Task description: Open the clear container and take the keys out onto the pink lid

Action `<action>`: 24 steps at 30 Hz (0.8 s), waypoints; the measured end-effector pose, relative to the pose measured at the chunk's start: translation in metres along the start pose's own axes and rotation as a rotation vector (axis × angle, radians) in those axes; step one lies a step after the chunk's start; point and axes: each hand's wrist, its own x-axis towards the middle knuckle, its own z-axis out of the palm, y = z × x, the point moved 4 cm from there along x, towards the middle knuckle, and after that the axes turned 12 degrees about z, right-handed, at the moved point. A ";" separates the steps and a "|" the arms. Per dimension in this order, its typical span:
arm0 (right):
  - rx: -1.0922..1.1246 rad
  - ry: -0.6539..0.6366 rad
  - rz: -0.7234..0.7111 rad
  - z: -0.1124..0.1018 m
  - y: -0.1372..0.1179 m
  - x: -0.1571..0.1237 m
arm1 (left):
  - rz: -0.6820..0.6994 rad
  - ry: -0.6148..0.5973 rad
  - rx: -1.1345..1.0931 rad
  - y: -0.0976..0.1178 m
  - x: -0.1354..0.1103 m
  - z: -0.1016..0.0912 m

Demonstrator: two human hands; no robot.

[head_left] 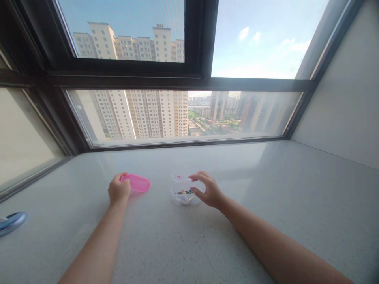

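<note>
At the left of the middle, my left hand (119, 190) is closed on the near-left end of a shallow pink plastic tray (140, 184), tilted just above or against the sill; I cannot tell which. My right hand (209, 189) is at the right side of a small clear plastic box (177, 199), thumb and fingers apart. Its fingertips are over or against the box's rim; contact is unclear. Inside the box lie several thin dark sticks and a pale piece (184, 193), too small to name. Behind it stands a clear raised lid (174, 177) with a small pink mark.
A pale speckled windowsill (154, 240) carries everything. At the far left edge lies a blue, shiny rounded object (14, 223), partly cut off. Dark window frames (189, 83) bound the back, and a white wall (343, 102) rises at the right.
</note>
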 end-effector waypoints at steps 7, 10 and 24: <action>0.007 0.055 0.009 -0.005 0.000 -0.003 | 0.048 -0.156 0.245 0.007 -0.006 0.005; 0.005 0.164 0.090 -0.008 0.008 -0.002 | 0.110 -0.211 0.348 0.017 -0.018 0.010; 0.416 -0.248 0.595 -0.004 0.067 -0.014 | 0.284 -0.579 0.514 0.023 -0.054 -0.015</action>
